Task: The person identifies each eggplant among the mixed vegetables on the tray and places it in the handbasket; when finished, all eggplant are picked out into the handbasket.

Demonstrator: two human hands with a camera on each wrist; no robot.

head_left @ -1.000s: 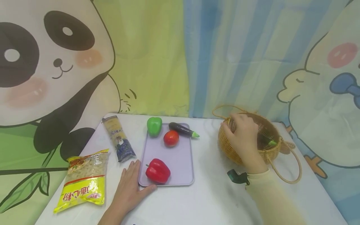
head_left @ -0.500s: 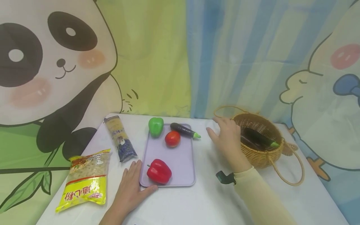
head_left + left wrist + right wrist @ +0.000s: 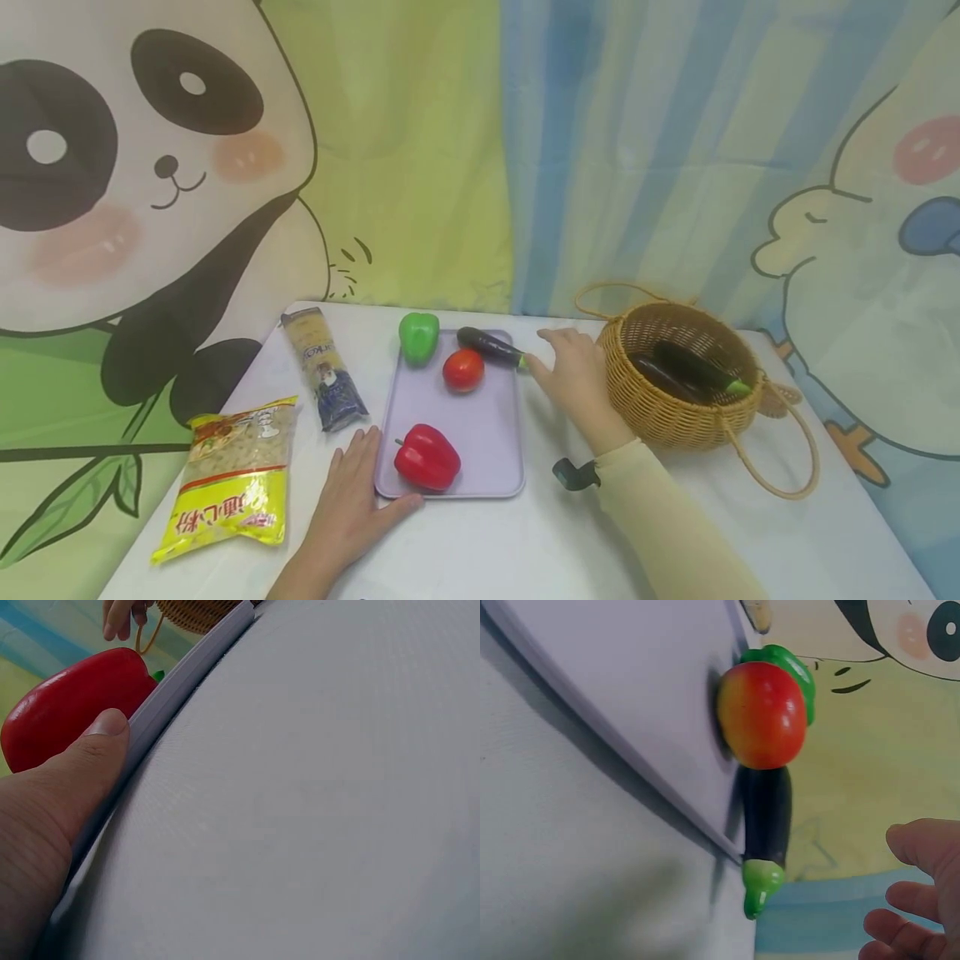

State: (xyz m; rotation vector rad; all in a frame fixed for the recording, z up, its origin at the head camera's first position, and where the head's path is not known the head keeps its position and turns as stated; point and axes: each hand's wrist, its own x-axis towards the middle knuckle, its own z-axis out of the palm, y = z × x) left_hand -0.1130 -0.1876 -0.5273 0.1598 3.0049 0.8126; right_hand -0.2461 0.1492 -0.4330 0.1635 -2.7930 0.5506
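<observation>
My left hand (image 3: pixel 348 504) rests at the near left corner of a pale purple tray (image 3: pixel 483 429), fingers extended along its side. In the left wrist view, the thumb lies against the tray's rim, beside a red bell pepper (image 3: pixel 82 705). An eggplant (image 3: pixel 487 343) lies across the tray's far right corner, its green stem end jutting past the rim. Just right of that stem hovers my right hand (image 3: pixel 577 387), fingers spread and holding nothing. A tomato (image 3: pixel 462 371) touches or nearly touches the eggplant; a green bell pepper (image 3: pixel 418 337) sits at the far left corner.
To the right stands a wicker basket (image 3: pixel 652 421) with looped handles; dark eggplants (image 3: pixel 693 367) lie inside. A blue-and-clear pasta packet (image 3: pixel 324 367) and a yellow macaroni bag (image 3: pixel 236 479) lie left of the tray. A printed curtain (image 3: pixel 405 167) hangs behind the white table.
My right hand has come out of the basket and moved left toward the eggplant on the tray. My left hand has stayed at the tray corner.
</observation>
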